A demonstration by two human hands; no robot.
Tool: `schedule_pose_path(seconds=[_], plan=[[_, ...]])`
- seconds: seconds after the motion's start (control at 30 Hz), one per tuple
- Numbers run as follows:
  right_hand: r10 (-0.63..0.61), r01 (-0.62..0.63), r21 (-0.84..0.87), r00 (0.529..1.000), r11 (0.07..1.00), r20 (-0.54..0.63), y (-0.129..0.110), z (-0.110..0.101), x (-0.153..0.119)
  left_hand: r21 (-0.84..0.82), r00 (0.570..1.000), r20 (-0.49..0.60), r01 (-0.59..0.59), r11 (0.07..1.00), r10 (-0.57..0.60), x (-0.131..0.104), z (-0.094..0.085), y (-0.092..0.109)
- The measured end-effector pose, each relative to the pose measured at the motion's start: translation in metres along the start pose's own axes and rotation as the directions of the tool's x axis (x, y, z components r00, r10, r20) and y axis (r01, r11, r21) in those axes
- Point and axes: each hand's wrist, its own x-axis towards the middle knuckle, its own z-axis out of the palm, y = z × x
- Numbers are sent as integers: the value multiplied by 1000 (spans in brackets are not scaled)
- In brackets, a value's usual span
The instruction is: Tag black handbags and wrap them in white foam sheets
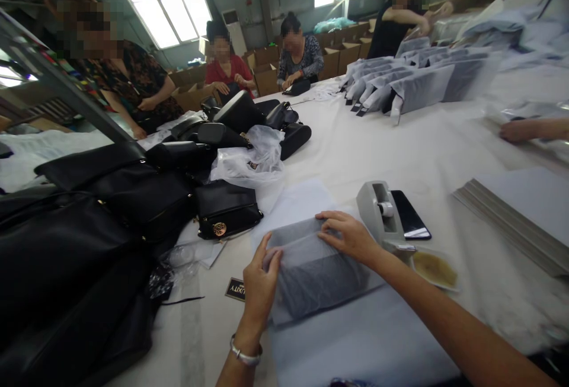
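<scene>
Fingers of left hand and right hand are pinched on tissue wrapping beside the tape dispenser; edges are best held taut, evenly folded.

Black bags, one with a gold emblem; white desk; grey tape dispenser; black phone; plain red shirt; dark floral top; black-and-gold tag

Shown are 1 left hand, 1 right hand, 1 wrapped packet, 1 bracelet, 1 tape dispenser and 1 phone. Also present: 4 people and 1 further hand. Black bags overlap, preventing a count.
</scene>
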Motion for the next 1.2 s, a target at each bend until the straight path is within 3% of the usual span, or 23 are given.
schedule_pose_path(seconds=[0.1, 0.2, 0.27, 0.33, 0.37, 0.43, 0.57, 0.63, 0.7, 0.83, 1.0, 1.1, 1.2], plan=[[11, -11, 17, 1000, 1000, -14, 0, 0, 1, 158, 995, -79, -53, 986, 66, 1, 2, -6], [15, -15, 18, 1000, 1000, -12, 1, -1, 0, 398, 940, -162, -216, 892, 300, -7, 7, -3], [6, -6, 14, 1000, 1000, -13, 1, -1, 0, 479, 877, -58, -394, 784, 477, -19, 18, 6], [-4, 4, 9, 1000, 1000, -21, 3, 0, 0, 462, 824, 155, -549, 697, 546, -32, 33, 16], [-8, 8, 6, 1000, 1000, -27, 4, 1, 1, 445, 806, 252, -588, 675, 536, -38, 41, 20], [-15, 15, -11, 999, 1000, -31, 7, 3, 4, 464, 812, 355, -583, 667, 463, -46, 54, 27], [-75, 69, -155, 997, 985, -36, 8, -6, 5, 532, 847, 373, -530, 660, 380, -47, 63, 30], [-72, 44, -243, 991, 969, -110, 9, -22, -4, 532, 845, 382, -532, 659, 374, -44, 62, 29], [-24, -58, -305, 965, 951, -261, 10, -43, -23, 532, 844, 384, -534, 657, 374, -43, 60, 28], [118, -346, -359, 842, 867, -527, 22, -75, -78, 551, 842, 373, -540, 637, 391, -43, 61, 28], [362, -566, -228, 737, 792, -571, 46, -70, -123, 561, 826, 351, -562, 608, 440, -45, 64, 25], [464, -574, -55, 711, 817, -529, 52, -62, -123, 557, 819, 341, -571, 603, 461, -45, 64, 22], [541, -545, 154, 677, 824, -499, 42, -61, -116, 547, 819, 341, -572, 611, 461, -45, 64, 20]])
